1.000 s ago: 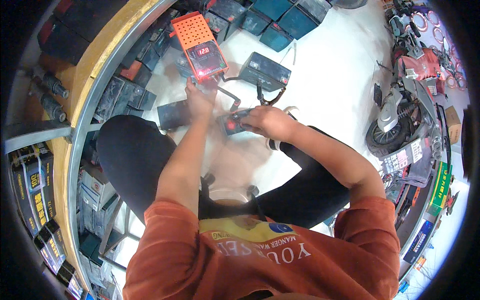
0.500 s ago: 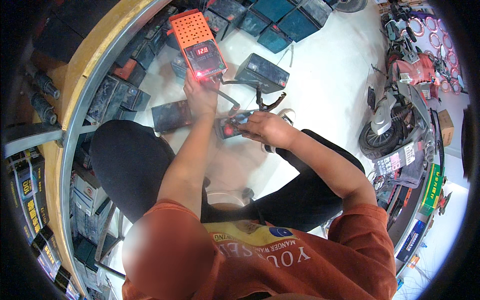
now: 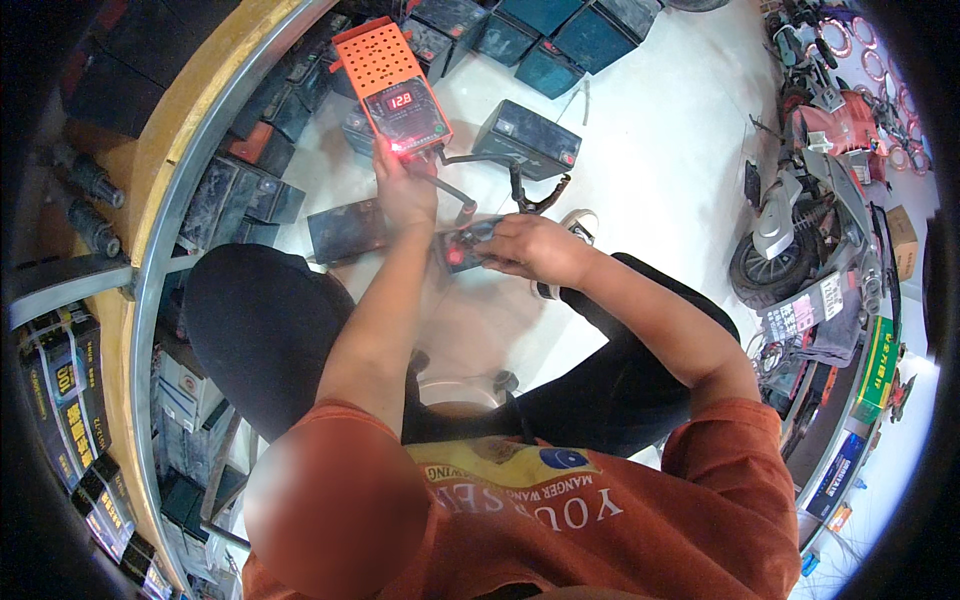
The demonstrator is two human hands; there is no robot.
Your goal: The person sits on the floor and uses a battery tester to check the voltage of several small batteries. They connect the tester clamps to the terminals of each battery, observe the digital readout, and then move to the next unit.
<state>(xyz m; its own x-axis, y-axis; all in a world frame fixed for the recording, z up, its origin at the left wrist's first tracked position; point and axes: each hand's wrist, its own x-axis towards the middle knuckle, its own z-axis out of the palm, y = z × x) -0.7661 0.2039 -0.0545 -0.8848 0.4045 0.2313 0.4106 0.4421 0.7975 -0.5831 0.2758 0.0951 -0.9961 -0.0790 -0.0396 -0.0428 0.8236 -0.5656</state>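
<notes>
My left hand point(image 3: 405, 195) grips the lower end of an orange battery tester point(image 3: 385, 85) with a perforated top, a lit red display and a glowing red light. Dark cables run from the tester to the right. My right hand point(image 3: 537, 248) has bent, closed fingers over a small dark battery point(image 3: 462, 252) with a red glow on it; what they hold is hidden. Just above that hand, a dark V-shaped clamp point(image 3: 535, 205) sticks up. A second cable's reddish end point(image 3: 466, 212) reaches the battery beside my left wrist. Another dark battery point(image 3: 347, 230) lies left of my left wrist.
A larger black battery point(image 3: 528, 140) stands on the pale floor beyond my hands. Rows of batteries point(image 3: 585, 45) line the far side, with more along the curved shelf point(image 3: 150, 230) at left. A scooter point(image 3: 790, 250) stands at right. My shoe point(image 3: 580, 225) is beside my right hand.
My right hand's fingers have shifted slightly over the small battery, and the clamp above it has tilted a little. My left hand still holds the tester. The whole view has shifted slightly.
</notes>
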